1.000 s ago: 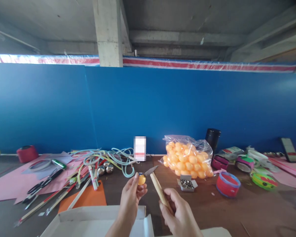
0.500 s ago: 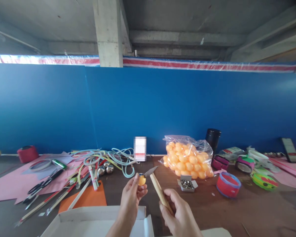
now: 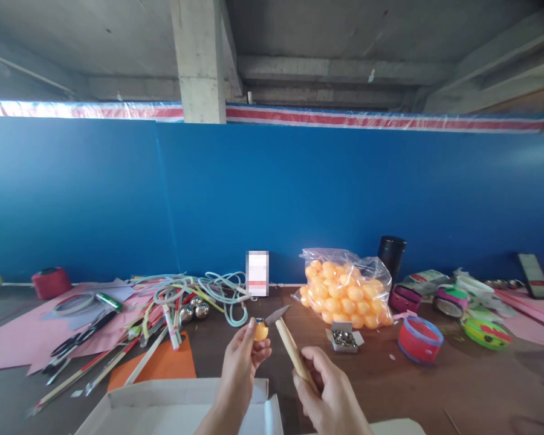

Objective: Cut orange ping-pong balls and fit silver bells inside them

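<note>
In my left hand (image 3: 245, 356), thumb and fingers pinch a small orange-yellow ball (image 3: 261, 331). A dark, pointed metal blade (image 3: 277, 314) sticks out beside the ball toward the upper right; whether the two are joined I cannot tell. My right hand (image 3: 321, 383) is wrapped round a pale wooden stick (image 3: 292, 350), which slants up and left. Its upper end lies close to the blade in the picture, with a small gap between them.
Below my hands lies an open white cardboard box (image 3: 172, 399). Behind stand a clear bag of orange balls (image 3: 344, 296) and a small box of metal bits (image 3: 343, 338). Scissors (image 3: 79, 338), tubing (image 3: 226, 290) and sticks fill the left; a red ring-shaped band (image 3: 419, 339) lies right.
</note>
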